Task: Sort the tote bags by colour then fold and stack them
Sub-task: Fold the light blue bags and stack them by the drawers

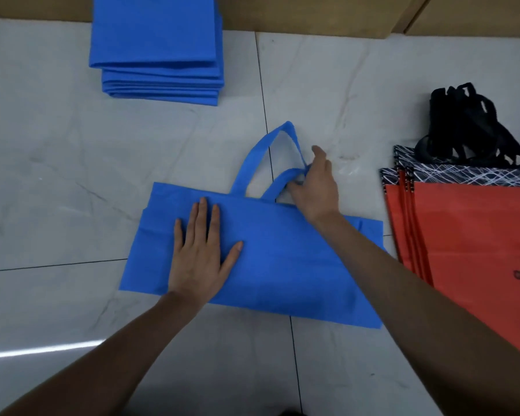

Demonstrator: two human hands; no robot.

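Head view: blue tote bag [282, 265] lies flat on the floor [57, 175], under both hands. Left hand [201, 253] open, palm pressing the panel flat. Right hand [315, 187] pinches the handles [254, 157] just past the bag's top edge.

Judgement: lay the handles down onto the panel, keep the left palm anchoring, and square the edges before creasing.

Room: bare tile left of the left hand. Red bags [469, 235] lie close beside the right forearm, so fold leftward. Folded blue stack [156, 49] sits well beyond the left hand.
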